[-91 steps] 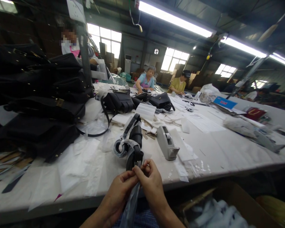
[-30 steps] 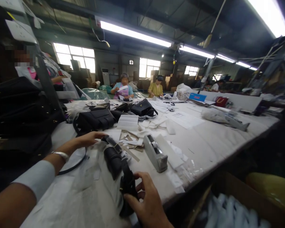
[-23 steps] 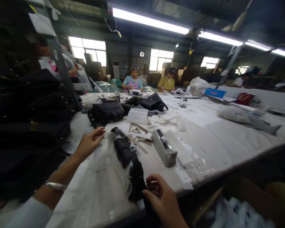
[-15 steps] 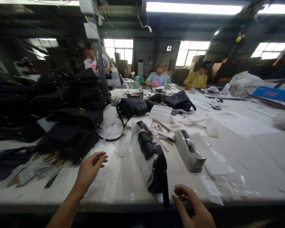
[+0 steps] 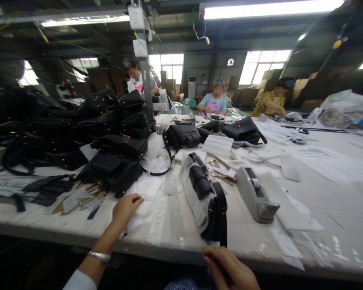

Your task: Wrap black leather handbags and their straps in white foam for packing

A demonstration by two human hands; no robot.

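Note:
My left hand (image 5: pixel 127 210), a metal bracelet on its wrist, reaches over the table's front part. Its fingers are pinched at the edge of a thin white sheet (image 5: pixel 145 207). My right hand (image 5: pixel 231 266) is at the front edge, thumb and fingertips drawn together; whether something is between them is hidden. Just above it stands a black bag (image 5: pixel 218 209) with a strap, partly covered in white wrapping (image 5: pixel 193 201). The fingertips are close to the strap's lower end; I cannot tell if they touch. To the right of the bag is a grey tape dispenser (image 5: pixel 255 197).
Black bags (image 5: pixel 109 169) are piled at the left, beside loose tags (image 5: pixel 78 199). Cardboard strips and white papers (image 5: pixel 219 145) lie behind the wrapped bag. A metal post (image 5: pixel 147 80) rises at the back left. Several co-workers (image 5: pixel 213 102) are across the table (image 5: pixel 345 201).
My left hand has lowered onto the white sheet and its fingers have come together. My right hand's fingers have drawn together near the bag. The view has turned slightly left.

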